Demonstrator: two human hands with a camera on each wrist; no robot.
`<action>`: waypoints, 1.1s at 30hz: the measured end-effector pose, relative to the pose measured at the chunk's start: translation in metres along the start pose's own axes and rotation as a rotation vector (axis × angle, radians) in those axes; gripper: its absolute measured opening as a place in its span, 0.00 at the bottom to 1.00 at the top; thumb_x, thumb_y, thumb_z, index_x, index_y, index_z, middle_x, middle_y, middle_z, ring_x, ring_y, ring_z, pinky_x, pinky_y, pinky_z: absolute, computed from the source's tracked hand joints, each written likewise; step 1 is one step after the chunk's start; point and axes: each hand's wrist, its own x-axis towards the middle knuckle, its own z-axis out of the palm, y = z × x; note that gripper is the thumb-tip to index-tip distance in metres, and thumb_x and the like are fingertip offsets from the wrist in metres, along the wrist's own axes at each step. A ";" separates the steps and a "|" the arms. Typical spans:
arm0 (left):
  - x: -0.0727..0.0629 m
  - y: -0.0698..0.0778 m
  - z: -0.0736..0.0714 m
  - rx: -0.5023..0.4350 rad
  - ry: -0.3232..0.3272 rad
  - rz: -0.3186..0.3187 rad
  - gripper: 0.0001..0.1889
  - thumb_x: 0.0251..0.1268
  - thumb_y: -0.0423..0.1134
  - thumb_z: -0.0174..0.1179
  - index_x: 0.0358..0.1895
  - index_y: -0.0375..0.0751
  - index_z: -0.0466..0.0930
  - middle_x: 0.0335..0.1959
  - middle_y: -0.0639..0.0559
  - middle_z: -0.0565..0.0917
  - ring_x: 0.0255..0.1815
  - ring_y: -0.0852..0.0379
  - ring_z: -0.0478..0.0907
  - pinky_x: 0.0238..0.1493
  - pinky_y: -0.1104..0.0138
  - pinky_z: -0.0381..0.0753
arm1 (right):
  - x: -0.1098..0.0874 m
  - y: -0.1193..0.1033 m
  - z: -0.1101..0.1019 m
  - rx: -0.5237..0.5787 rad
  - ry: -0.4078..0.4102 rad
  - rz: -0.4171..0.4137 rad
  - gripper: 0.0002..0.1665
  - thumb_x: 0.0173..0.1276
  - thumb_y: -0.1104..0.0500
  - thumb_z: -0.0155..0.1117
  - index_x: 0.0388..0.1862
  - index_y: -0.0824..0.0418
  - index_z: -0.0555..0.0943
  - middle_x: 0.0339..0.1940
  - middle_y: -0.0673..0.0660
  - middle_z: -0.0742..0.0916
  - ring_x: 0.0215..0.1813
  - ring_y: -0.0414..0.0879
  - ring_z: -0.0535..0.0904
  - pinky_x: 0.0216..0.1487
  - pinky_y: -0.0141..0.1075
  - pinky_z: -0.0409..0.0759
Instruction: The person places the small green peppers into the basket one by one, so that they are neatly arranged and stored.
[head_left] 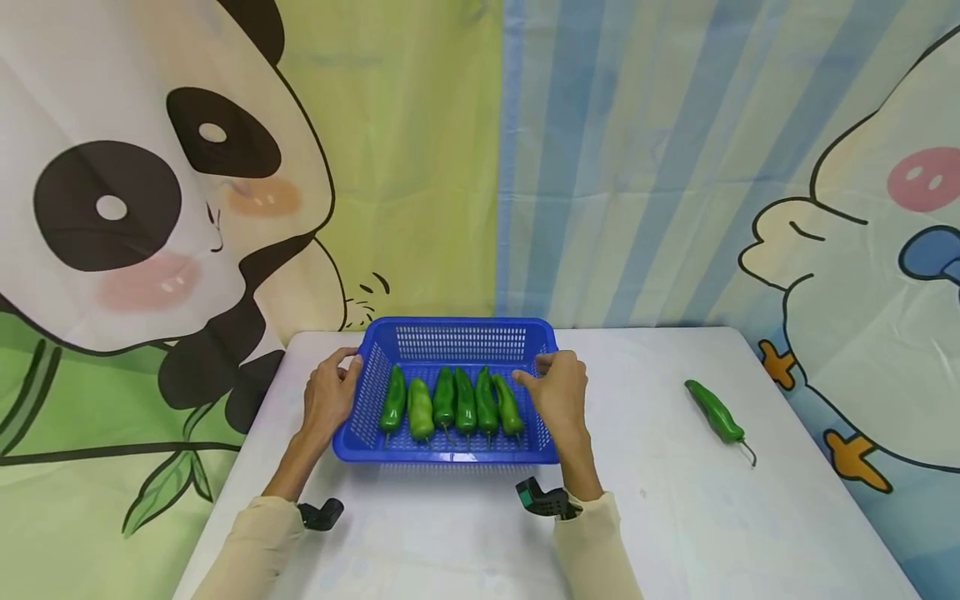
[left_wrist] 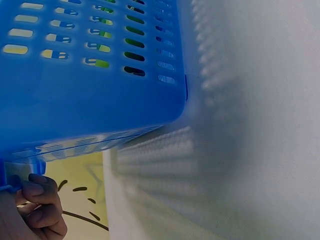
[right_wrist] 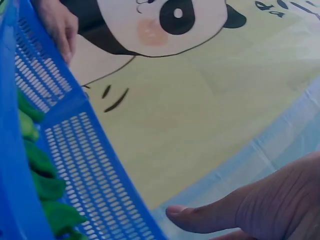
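Observation:
A blue plastic basket (head_left: 450, 456) with slotted walls sits at the table's far middle. Inside it, several green peppers (head_left: 465, 402) lie side by side, stems toward the near wall. My left hand (head_left: 330, 392) grips the basket's left rim; in the left wrist view its curled fingers (left_wrist: 44, 210) show just beyond the rim. Over the right rim is my right hand (head_left: 562, 392), its thumb stretched out above the inside of the basket. The right wrist view shows that thumb (right_wrist: 205, 215) straight beside the rim, the other fingers mostly hidden.
One more green pepper (head_left: 716, 410) lies alone on the white table (head_left: 645, 533), to the right of the basket. Behind the table hangs a printed cloth (head_left: 420, 167) with a panda and another cartoon animal. Black wrist devices (head_left: 546, 498) sit at both sleeves.

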 end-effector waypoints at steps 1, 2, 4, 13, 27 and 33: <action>0.000 0.000 0.001 0.002 -0.002 0.001 0.22 0.89 0.47 0.52 0.71 0.36 0.81 0.24 0.41 0.85 0.22 0.52 0.75 0.26 0.61 0.68 | 0.001 0.001 -0.004 0.012 0.009 0.003 0.31 0.63 0.61 0.85 0.59 0.78 0.86 0.55 0.74 0.91 0.57 0.69 0.91 0.58 0.58 0.88; 0.000 0.000 0.001 0.001 0.000 0.000 0.22 0.89 0.47 0.52 0.71 0.36 0.81 0.24 0.41 0.85 0.22 0.52 0.75 0.26 0.61 0.67 | 0.002 0.001 -0.008 0.028 0.017 0.009 0.31 0.64 0.61 0.85 0.60 0.78 0.86 0.56 0.74 0.91 0.57 0.68 0.91 0.59 0.57 0.88; 0.001 0.000 0.001 0.000 0.005 0.001 0.22 0.89 0.47 0.52 0.71 0.36 0.81 0.25 0.41 0.85 0.22 0.52 0.75 0.26 0.62 0.68 | 0.005 0.002 -0.016 0.048 0.044 0.009 0.31 0.64 0.62 0.85 0.61 0.77 0.86 0.57 0.74 0.91 0.57 0.68 0.91 0.59 0.57 0.88; -0.001 -0.002 0.000 -0.001 0.003 -0.005 0.22 0.88 0.47 0.52 0.70 0.36 0.81 0.25 0.41 0.86 0.23 0.51 0.76 0.27 0.61 0.68 | 0.010 0.016 -0.045 0.082 0.138 0.041 0.32 0.64 0.63 0.85 0.63 0.76 0.85 0.60 0.74 0.89 0.61 0.69 0.89 0.62 0.57 0.86; 0.000 -0.001 0.002 -0.003 -0.012 -0.001 0.23 0.89 0.47 0.51 0.71 0.36 0.80 0.26 0.40 0.86 0.23 0.53 0.76 0.27 0.62 0.68 | 0.009 0.068 -0.083 0.056 0.286 0.077 0.33 0.63 0.63 0.85 0.65 0.74 0.85 0.61 0.74 0.89 0.63 0.71 0.88 0.65 0.59 0.84; 0.001 -0.001 0.002 -0.006 -0.009 0.001 0.22 0.88 0.46 0.52 0.71 0.36 0.81 0.24 0.42 0.85 0.23 0.53 0.75 0.27 0.62 0.68 | 0.011 0.092 -0.098 0.001 0.297 0.051 0.33 0.64 0.64 0.84 0.65 0.75 0.84 0.61 0.75 0.88 0.63 0.72 0.87 0.66 0.60 0.84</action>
